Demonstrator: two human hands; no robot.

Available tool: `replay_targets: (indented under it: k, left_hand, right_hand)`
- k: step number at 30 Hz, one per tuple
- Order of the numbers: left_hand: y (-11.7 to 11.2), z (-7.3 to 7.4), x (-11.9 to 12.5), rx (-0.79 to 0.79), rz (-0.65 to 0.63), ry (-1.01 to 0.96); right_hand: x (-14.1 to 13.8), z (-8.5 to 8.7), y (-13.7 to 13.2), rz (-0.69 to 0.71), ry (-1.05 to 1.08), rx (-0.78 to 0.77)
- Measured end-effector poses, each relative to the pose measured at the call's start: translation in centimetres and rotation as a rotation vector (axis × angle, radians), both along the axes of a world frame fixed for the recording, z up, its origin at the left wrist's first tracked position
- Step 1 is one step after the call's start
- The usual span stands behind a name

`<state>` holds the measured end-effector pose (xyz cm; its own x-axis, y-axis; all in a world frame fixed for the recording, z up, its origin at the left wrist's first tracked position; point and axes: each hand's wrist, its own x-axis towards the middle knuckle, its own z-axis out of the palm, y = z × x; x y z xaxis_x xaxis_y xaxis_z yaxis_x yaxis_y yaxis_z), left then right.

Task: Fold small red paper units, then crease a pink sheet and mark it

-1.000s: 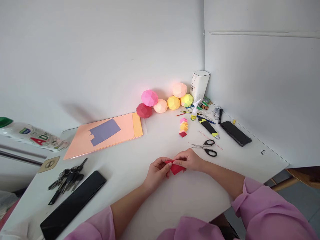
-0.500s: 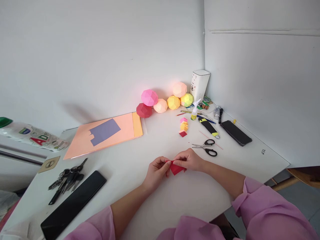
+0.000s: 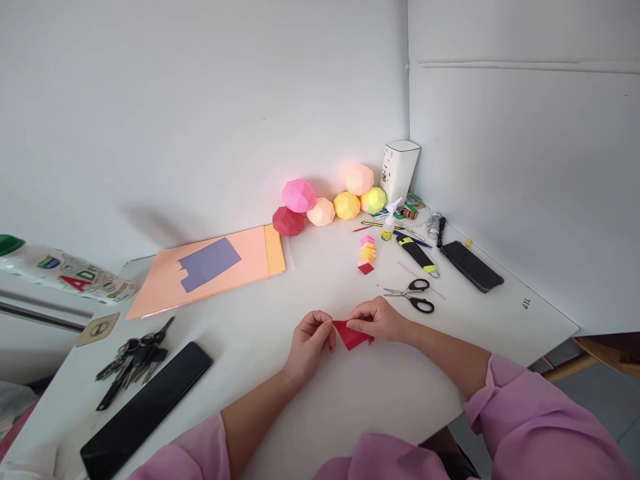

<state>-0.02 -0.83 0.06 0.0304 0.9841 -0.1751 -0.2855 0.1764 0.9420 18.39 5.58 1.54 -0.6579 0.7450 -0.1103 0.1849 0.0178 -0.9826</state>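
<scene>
Two pink sleeves are reaching in from the near edge. Left hand (image 3: 309,341) is curling, fingers (image 3: 325,328) bending at the left corner of one folded red paper (image 3: 350,335), which is lying flat on the desk (image 3: 350,407) (grip or mere touch, cannot tell). Right hand (image 3: 381,320) is pinching the paper's right edge, wrist lying low. One black case (image 3: 145,408) and one key bunch (image 3: 134,358) are lying to the left. One pair of scissors (image 3: 413,295) is sitting just beyond the right hand. Farther back, six paper balls (image 3: 299,195) are glowing by the wall. A bag (image 3: 70,277) at far left is showing "AD".
</scene>
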Motion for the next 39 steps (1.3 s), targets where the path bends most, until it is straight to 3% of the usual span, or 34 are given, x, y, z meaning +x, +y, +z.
replay_targets:
  k: [3,9,19,26,33,39]
  left_hand:
    - [-0.1,0.2,0.1,0.005,-0.019,-0.002]
    - [-0.3,0.6,0.5,0.023,-0.139,0.209]
    - [-0.3,-0.1,0.0,-0.004,-0.090,0.128]
    - [-0.4,0.4,0.4,0.027,-0.204,0.205]
    - [-0.4,0.0,0.4,0.131,-0.142,0.222]
    - [-0.3,0.0,0.0,0.086,-0.111,0.137]
  right_hand:
    - [0.0,0.1,-0.1,0.000,-0.011,0.001]
    - [-0.2,0.0,-0.5,0.044,-0.048,0.006]
    - [0.0,0.7,-0.3,0.031,-0.044,0.013]
    - [-0.4,0.5,-0.9,-0.017,-0.014,0.135]
    - [-0.8,0.3,-1.4,-0.052,-0.030,0.184]
    - [-0.3,0.3,-0.9,-0.028,-0.040,0.150]
